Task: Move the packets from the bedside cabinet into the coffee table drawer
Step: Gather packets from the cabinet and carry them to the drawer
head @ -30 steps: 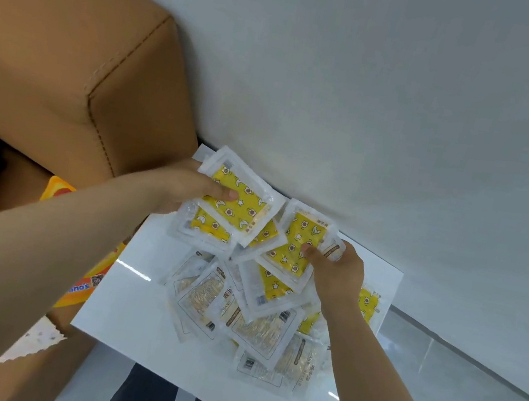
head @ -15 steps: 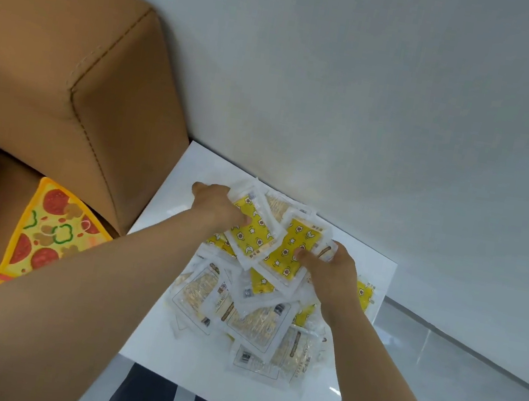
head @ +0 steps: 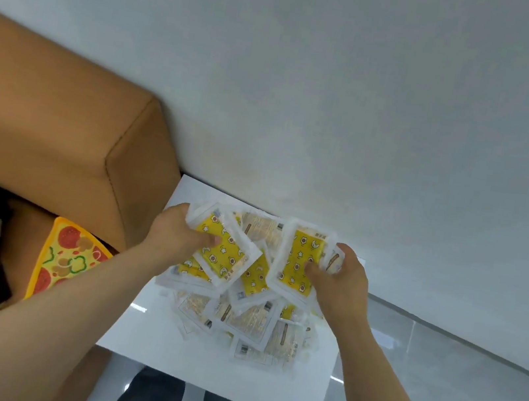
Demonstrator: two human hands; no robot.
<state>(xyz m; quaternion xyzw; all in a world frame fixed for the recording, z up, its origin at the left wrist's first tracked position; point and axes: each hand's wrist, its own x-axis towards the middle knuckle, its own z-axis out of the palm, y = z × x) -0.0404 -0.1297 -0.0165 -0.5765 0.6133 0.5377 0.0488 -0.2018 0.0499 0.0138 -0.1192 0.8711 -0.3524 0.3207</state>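
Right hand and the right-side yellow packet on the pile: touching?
Touching. The head view shows the right hand pinching the right yellow packet, thumb pressed on its face.

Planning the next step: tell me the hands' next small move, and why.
Probably draw both hands together to bunch everything before lifting: the left hand and right hand each grip yellow packets, but tan packets lie loose on the cabinet top.

A pale grey wall (head: 345, 74) fills the back. Glossy grey floor tiles (head: 452, 386) lie below it. A tan upholstered headboard (head: 42, 130) stands left.
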